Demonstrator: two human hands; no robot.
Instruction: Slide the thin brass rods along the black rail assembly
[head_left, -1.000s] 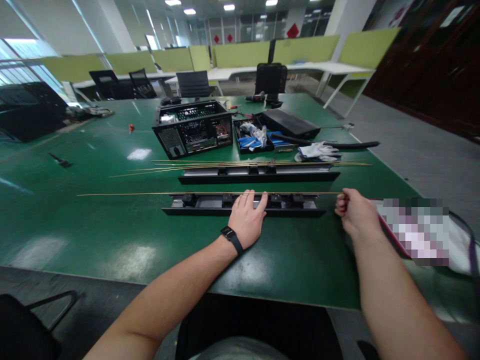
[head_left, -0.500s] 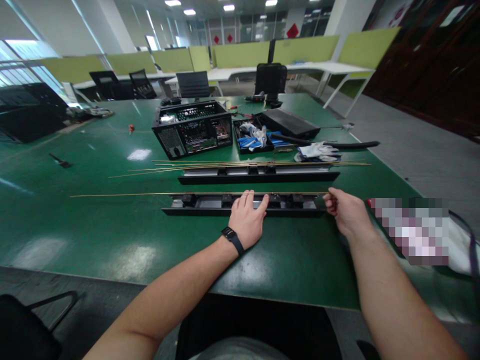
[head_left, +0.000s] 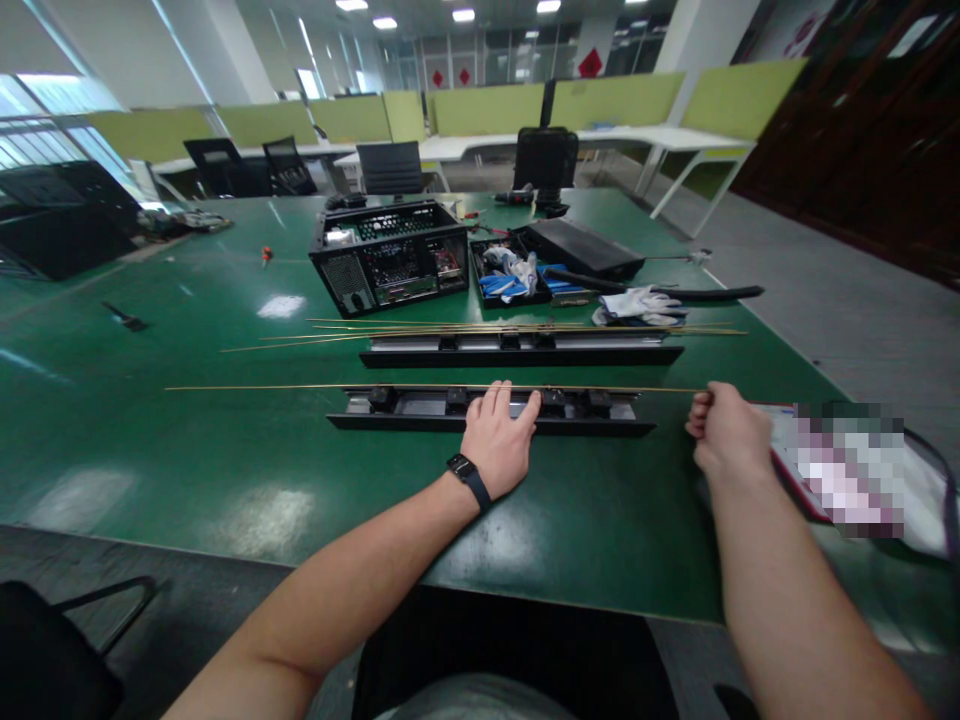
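Note:
A thin brass-coloured rod (head_left: 255,387) runs along the back of a long black rail (head_left: 412,423) with several black blocks in it. Its right end is pinched in the fingers of my right hand (head_left: 727,430), out past the rail's right end. My left hand (head_left: 499,430) lies on the middle of the rail, fingers stretched out and resting over it near the rod; whether they press on the rod is unclear. Behind is a second black rail (head_left: 600,355), with several similar thin rods (head_left: 300,339) lying along it.
Farther back stand an opened computer case (head_left: 390,265) and a black tray with gloves (head_left: 510,275). A flat black box (head_left: 581,245), a black tube (head_left: 720,293) and another glove pair (head_left: 637,305) lie to the right. A blurred-out packet (head_left: 847,465) lies beside my right hand.
My right hand has moved right, away from the rail's end, and the rod has slid right with it. My left hand has stayed on the rail.

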